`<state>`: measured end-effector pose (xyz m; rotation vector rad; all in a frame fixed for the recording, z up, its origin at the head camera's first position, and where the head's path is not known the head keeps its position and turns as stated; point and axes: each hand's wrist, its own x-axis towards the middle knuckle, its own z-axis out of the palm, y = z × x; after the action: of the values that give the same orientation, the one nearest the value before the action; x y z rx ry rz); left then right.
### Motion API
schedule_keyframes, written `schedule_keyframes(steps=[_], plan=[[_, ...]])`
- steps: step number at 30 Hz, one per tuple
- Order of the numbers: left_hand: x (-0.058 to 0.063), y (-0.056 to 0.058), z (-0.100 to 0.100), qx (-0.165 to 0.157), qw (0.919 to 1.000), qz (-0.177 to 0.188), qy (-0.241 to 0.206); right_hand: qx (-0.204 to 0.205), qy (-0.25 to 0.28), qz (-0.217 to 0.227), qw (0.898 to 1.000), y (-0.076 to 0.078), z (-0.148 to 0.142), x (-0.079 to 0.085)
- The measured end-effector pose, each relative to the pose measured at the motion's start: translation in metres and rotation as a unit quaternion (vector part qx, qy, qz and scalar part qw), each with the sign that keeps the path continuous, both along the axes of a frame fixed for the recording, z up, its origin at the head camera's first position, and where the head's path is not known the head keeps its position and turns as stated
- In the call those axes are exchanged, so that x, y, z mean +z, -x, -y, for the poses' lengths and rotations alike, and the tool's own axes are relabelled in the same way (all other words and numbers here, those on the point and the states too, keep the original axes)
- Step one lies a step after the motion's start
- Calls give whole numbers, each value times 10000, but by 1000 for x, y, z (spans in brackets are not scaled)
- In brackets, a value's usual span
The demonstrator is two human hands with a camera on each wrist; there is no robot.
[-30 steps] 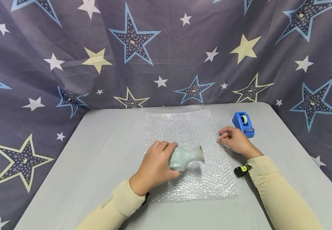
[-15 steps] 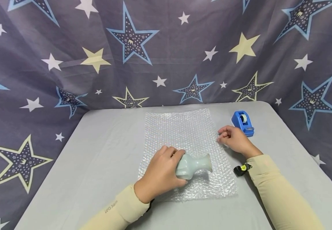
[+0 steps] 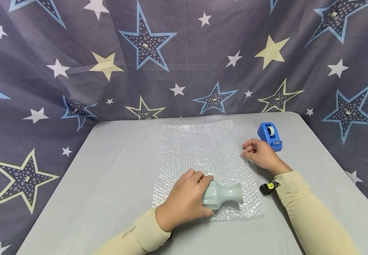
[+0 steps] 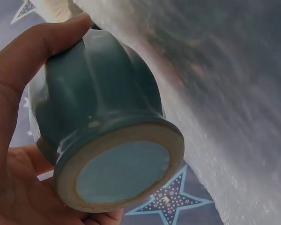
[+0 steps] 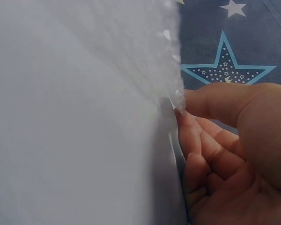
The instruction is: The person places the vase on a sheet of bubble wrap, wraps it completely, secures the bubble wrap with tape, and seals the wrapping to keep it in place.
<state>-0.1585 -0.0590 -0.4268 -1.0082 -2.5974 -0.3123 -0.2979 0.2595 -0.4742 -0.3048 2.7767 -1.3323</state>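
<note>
A pale green ceramic vase [image 3: 223, 195] lies on its side, mouth to the right, above the near part of a sheet of bubble wrap [image 3: 198, 148]. My left hand [image 3: 187, 198] grips it round the body. In the left wrist view the vase's base [image 4: 124, 173] faces the camera, with thumb and fingers on either side of the body. My right hand [image 3: 262, 154] is at the sheet's right edge. In the right wrist view its thumb and index finger pinch the bubble wrap's edge [image 5: 173, 89]; the other fingers are curled.
Just behind my right hand stands a blue tape dispenser [image 3: 269, 136] with a roll in it. The bubble wrap lies flat on a grey-white table [image 3: 117, 170]. A star-patterned curtain [image 3: 184, 60] hangs behind and beside the table.
My left hand has carried the vase toward me and to the right, over the sheet's near right part. The right hand stays at the sheet's edge.
</note>
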Motion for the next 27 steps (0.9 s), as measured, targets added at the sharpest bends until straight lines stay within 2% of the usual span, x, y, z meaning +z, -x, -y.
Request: schedule_keyframes(steps=[17,27], plan=[[-8,-5,-4,-101,9996,-143,224,5,-4,-10,10000,0,0,0],[-10,-3,-3,-66,9991,57,414,-5,-27,-25,10000,0,0,0]])
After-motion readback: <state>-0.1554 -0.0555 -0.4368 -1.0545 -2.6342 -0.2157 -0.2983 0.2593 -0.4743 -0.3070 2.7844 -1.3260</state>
